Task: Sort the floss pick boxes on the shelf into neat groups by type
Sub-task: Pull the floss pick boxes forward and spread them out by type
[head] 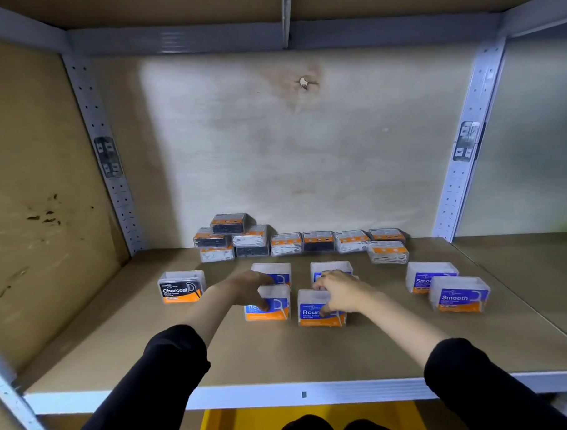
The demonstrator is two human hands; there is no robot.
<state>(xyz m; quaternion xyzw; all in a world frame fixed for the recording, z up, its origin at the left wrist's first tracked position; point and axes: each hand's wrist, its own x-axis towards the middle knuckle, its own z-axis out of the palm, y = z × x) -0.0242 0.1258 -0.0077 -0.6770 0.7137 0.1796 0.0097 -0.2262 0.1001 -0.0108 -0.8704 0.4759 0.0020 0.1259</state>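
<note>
Both hands reach onto the shelf (302, 352), black sleeves at the near edge. Left hand (243, 286) is grasping the left Round box (273, 308): fingers curled over its top left corner, thumb on the front label. Right hand (342, 293) is grasping the right Round box (310, 308): fingers over the top, thumb down on the label. The two Round boxes stand upright just beside each other, mid-shelf, with a narrow gap between.

Just behind them stand two more blue boxes: one (275, 271) behind the left hand, one (332, 267) partly hidden by the right hand; their labels are unreadable. The Charcoal box (180, 286) stands alone, left of the left hand, apart from it. Two Smooth boxes (459, 295) stand at the right, overlapping in view, well apart from the right hand. A far row of boxes (318, 240) with orange bands lies along the back wall, stacked at its left end.
</note>
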